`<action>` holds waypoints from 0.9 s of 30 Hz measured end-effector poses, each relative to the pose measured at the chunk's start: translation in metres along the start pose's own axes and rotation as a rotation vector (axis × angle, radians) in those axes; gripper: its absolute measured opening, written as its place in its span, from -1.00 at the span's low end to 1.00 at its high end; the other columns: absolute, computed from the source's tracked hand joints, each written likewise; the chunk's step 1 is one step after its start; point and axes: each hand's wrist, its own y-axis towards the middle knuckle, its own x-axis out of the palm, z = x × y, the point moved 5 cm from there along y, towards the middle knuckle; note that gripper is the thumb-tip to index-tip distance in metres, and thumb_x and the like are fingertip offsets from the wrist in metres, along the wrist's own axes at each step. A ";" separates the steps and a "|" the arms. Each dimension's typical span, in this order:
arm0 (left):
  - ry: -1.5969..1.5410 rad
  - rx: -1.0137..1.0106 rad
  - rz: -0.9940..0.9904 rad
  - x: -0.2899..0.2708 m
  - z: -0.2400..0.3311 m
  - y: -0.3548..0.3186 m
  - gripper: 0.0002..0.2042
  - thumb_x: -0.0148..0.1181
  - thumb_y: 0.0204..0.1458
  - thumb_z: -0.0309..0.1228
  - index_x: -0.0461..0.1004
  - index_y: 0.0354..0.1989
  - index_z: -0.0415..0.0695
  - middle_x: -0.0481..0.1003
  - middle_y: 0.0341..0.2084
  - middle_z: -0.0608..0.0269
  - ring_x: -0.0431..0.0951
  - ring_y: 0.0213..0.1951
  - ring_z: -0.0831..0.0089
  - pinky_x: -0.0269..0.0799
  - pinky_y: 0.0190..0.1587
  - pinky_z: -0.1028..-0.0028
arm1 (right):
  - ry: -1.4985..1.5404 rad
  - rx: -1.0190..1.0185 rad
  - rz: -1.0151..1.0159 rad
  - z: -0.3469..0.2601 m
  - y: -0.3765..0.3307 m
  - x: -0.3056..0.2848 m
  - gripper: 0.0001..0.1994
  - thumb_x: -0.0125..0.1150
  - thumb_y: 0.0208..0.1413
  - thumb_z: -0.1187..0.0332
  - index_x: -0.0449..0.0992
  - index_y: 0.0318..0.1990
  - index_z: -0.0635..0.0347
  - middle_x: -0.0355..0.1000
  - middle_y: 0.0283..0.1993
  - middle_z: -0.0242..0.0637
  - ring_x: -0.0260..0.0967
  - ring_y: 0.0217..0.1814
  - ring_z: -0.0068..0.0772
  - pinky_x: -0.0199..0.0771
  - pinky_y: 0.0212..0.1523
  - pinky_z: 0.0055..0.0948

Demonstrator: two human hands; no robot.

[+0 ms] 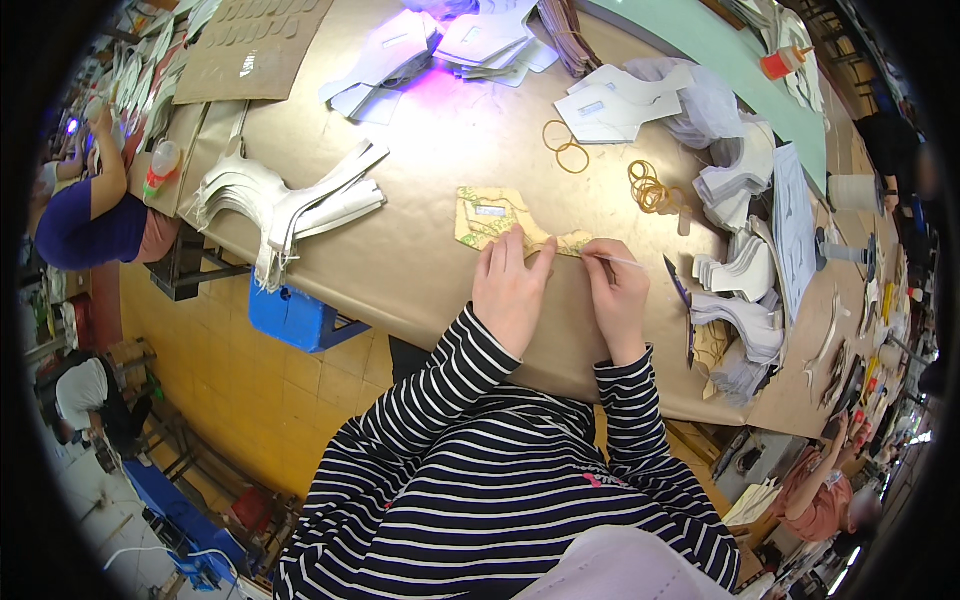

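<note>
Left hand (512, 290) laid flat, fingers spread on a yellow-green patterned cut piece (500, 220) on the tan surface (420, 260), thin white stick (615, 260) pinched by right hand (618, 295), rubber bands (650, 188) lying beyond the fingers

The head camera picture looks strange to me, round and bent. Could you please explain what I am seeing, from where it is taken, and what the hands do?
There is no machine here, only a person working with bare hands. The picture comes from a wide camera worn on the person's head, looking down, so straight edges curve near the rim. The striped sleeves rising from below are the person's own arms.

The left hand lies flat on a yellowish patterned cut-out piece, pressing it to the brown table. The right hand pinches a thin white stick, its other end at the piece's edge.

Around lie stacks of white cut pieces, rubber bands and a glue bottle. Other people sit at the picture's edges.
</note>
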 end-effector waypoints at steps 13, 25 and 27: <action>-0.238 -0.054 -0.037 -0.002 -0.023 0.003 -0.50 0.25 0.01 -0.51 0.47 0.21 0.03 0.42 0.06 -0.04 0.44 0.07 0.08 0.32 0.18 0.13 | -0.131 -0.191 0.177 -0.018 0.002 -0.009 -0.80 0.32 0.08 0.59 0.60 -0.13 0.24 0.54 -0.14 -0.21 0.51 -0.15 -0.21 0.49 -0.15 -0.38; -0.482 -0.198 0.140 -0.013 -0.094 0.025 -0.36 0.09 0.05 -0.65 0.26 0.40 -0.04 0.28 0.30 -0.05 0.26 0.27 -0.03 0.15 0.35 0.15 | 0.125 -0.085 -0.092 0.007 0.017 0.004 -0.69 0.41 -0.04 0.51 0.56 -0.09 0.09 0.56 -0.01 -0.32 0.46 0.11 -0.13 0.27 0.32 -0.04; -0.396 -0.173 0.187 -0.018 -0.097 0.032 -0.37 0.10 0.04 -0.67 0.30 0.37 -0.05 0.34 0.24 -0.01 0.29 0.24 0.00 0.17 0.34 0.17 | -0.145 -0.225 -0.134 -0.003 0.018 0.008 -0.68 0.43 -0.06 0.51 0.55 -0.10 0.13 0.55 0.04 -0.28 0.44 0.16 -0.05 0.27 0.34 -0.03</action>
